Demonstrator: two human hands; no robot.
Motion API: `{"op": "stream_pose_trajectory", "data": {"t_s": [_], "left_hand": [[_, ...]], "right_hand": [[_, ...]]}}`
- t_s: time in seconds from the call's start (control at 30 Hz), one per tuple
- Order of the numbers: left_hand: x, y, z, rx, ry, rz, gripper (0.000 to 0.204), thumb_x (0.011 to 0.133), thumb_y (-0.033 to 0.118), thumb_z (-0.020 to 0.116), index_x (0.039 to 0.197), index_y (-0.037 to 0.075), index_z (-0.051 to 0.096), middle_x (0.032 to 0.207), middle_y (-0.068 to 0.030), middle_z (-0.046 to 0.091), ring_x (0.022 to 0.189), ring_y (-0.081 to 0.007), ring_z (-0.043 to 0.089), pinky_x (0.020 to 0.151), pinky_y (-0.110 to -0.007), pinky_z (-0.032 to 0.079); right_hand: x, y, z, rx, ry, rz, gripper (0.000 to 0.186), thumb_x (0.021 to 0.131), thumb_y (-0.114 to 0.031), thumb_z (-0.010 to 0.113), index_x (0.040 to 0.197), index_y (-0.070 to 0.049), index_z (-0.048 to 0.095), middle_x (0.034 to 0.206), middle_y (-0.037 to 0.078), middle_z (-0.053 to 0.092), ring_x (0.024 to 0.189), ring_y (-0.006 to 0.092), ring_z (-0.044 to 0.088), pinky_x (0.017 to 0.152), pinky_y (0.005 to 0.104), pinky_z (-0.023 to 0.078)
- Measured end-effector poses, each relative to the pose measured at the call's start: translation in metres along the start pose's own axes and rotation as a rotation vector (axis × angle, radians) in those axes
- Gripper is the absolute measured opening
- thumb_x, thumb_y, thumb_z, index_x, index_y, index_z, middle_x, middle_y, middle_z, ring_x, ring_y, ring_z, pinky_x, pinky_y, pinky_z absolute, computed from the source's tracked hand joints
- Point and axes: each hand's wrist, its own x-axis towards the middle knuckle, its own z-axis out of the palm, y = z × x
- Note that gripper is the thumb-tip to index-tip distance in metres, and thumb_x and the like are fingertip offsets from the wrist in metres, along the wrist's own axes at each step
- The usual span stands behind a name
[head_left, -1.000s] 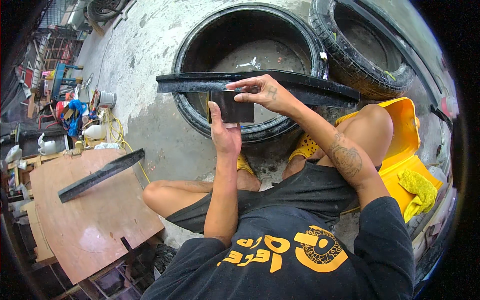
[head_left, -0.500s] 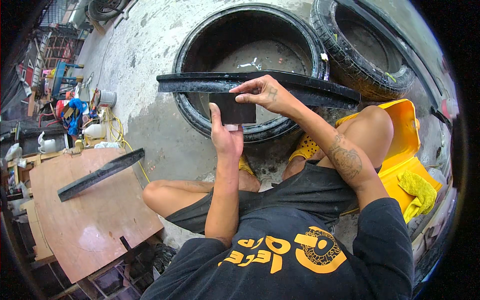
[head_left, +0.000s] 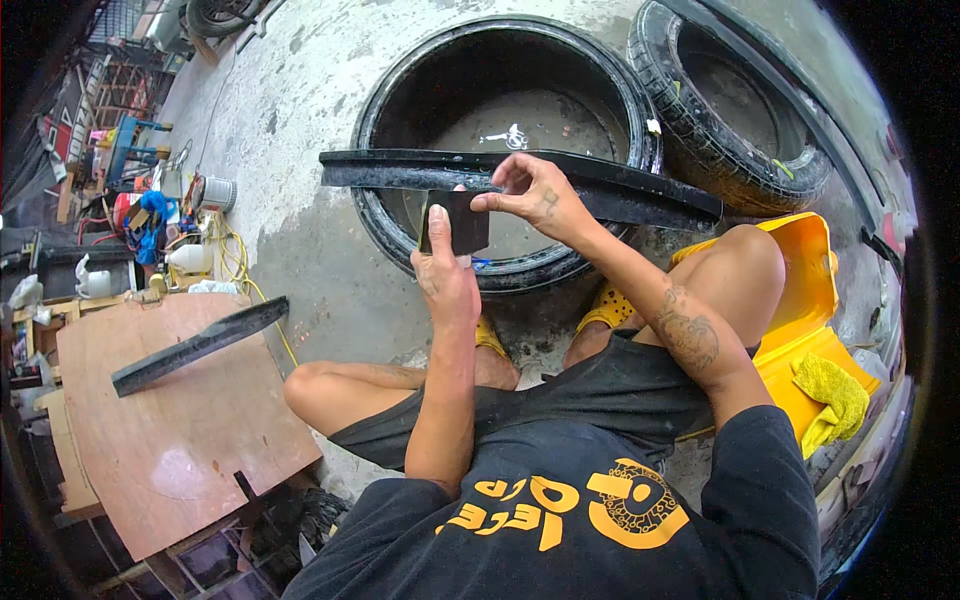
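My left hand grips a small black sheet that looks like sandpaper, its thumb lying along the near face. A pale edge shows below the sheet, but I cannot tell what it belongs to. With finger and thumb, my right hand pinches the sheet's upper right corner. Right behind both hands, a long black trim strip with wet-looking patches lies across a large tyre. Inside the tyre is a shiny, wet-looking grey bottom with a white reflection.
A treaded tyre lies at the far right. Near my right knee sits a yellow plastic panel with a yellow cloth on it. On the left, a plywood board carries another black strip. A paint can and yellow cord lie beyond.
The black sheet has turned and tilted, showing a narrower face, and moved slightly left. My left thumb now lies more over it, and my right fingers have shifted along its top edge.
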Motion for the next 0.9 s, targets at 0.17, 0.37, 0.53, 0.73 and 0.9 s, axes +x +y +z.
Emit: {"op": "stream_pose_trajectory", "data": {"t_s": [0.17, 0.37, 0.53, 0.73, 0.9], "left_hand": [[0.000, -0.009, -0.008, 0.510, 0.040, 0.363, 0.037, 0.107, 0.028, 0.054, 0.125, -0.002, 0.066, 0.135, -0.0126, 0.057, 0.120, -0.0206, 0.058, 0.102, -0.033, 0.046], [0.002, -0.007, -0.018, 0.386, -0.061, 0.257, 0.044, 0.098, 0.018, 0.069, 0.136, 0.000, 0.056, 0.140, -0.0148, 0.052, 0.127, -0.0221, 0.054, 0.104, -0.033, 0.046], [0.006, 0.003, -0.045, 0.193, -0.121, -0.050, 0.037, 0.094, 0.017, 0.075, 0.123, 0.000, 0.060, 0.112, -0.0080, 0.067, 0.099, -0.0126, 0.064, 0.075, -0.022, 0.054], [-0.013, 0.006, -0.044, 0.222, -0.181, -0.030, 0.026, 0.093, 0.011, 0.076, 0.109, 0.002, 0.058, 0.104, -0.0050, 0.067, 0.097, -0.0100, 0.062, 0.087, -0.027, 0.051], [-0.016, 0.003, -0.045, 0.172, -0.134, -0.025, 0.024, 0.099, 0.011, 0.067, 0.117, -0.001, 0.057, 0.109, -0.0082, 0.067, 0.100, -0.0142, 0.065, 0.089, -0.028, 0.054]], "right_hand": [[-0.007, -0.011, -0.002, 0.634, -0.441, 0.362, 0.039, 0.087, -0.025, 0.081, 0.112, 0.003, 0.068, 0.109, 0.010, 0.068, 0.100, 0.0153, 0.068, 0.091, 0.0296, 0.057], [-0.014, 0.005, 0.009, 0.675, -0.406, 0.329, 0.048, 0.082, -0.023, 0.087, 0.115, 0.001, 0.063, 0.108, 0.007, 0.068, 0.102, 0.0140, 0.066, 0.093, 0.0274, 0.052], [-0.009, 0.000, 0.008, 0.649, -0.508, 0.330, 0.049, 0.082, -0.024, 0.087, 0.116, 0.002, 0.065, 0.108, 0.007, 0.067, 0.101, 0.0147, 0.065, 0.093, 0.0277, 0.052], [0.002, -0.002, -0.008, 0.319, -0.727, 0.127, 0.060, 0.084, -0.033, 0.084, 0.125, 0.006, 0.066, 0.119, 0.009, 0.063, 0.108, 0.0186, 0.063, 0.096, 0.0318, 0.049], [-0.003, 0.000, 0.007, 0.552, -0.648, 0.227, 0.048, 0.085, -0.021, 0.084, 0.121, 0.005, 0.067, 0.104, 0.008, 0.070, 0.094, 0.0138, 0.067, 0.087, 0.0284, 0.053]]}}
